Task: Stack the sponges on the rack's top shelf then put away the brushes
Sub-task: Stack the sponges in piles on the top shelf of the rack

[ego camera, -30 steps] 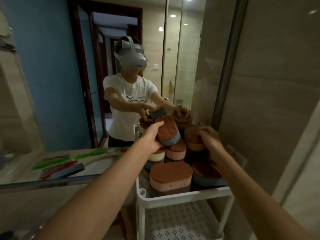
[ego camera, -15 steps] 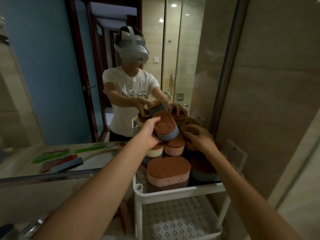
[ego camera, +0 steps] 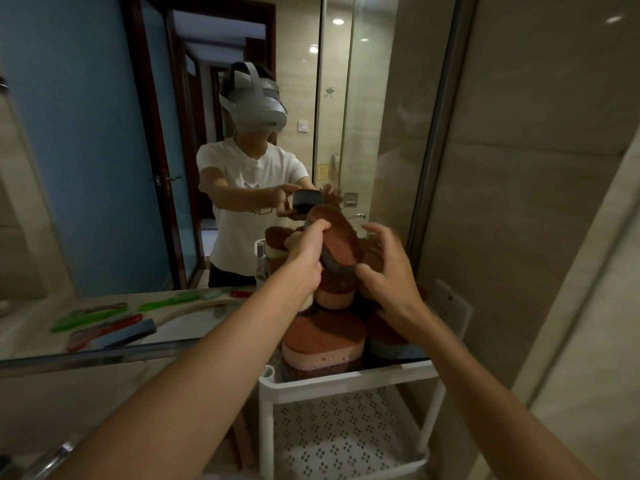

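Observation:
My left hand [ego camera: 306, 251] grips a brown-topped, blue-grey-bottomed sponge [ego camera: 341, 242], held tilted above the pile. My right hand [ego camera: 388, 268] is spread beside it, thumb close under the sponge's lower end, fingers curved over the pile; I cannot tell if it touches. Several brown, pink and blue sponges [ego camera: 323, 337] are heaped on the top shelf of the white rack [ego camera: 346, 377]. Green and red brushes [ego camera: 104, 322] show in the mirror as lying on the counter.
A large mirror [ego camera: 104, 133] reflects me, the doorway and the sponges. A metal bar [ego camera: 86, 356] runs along the mirror's lower edge. The rack's perforated lower shelf [ego camera: 339, 434] is bare. A tiled wall with a socket plate [ego camera: 450, 303] stands right behind the rack.
My left hand has lifted the sponge higher and tipped it more upright. My right hand has left the pile's right side and risen, opening beside the held sponge.

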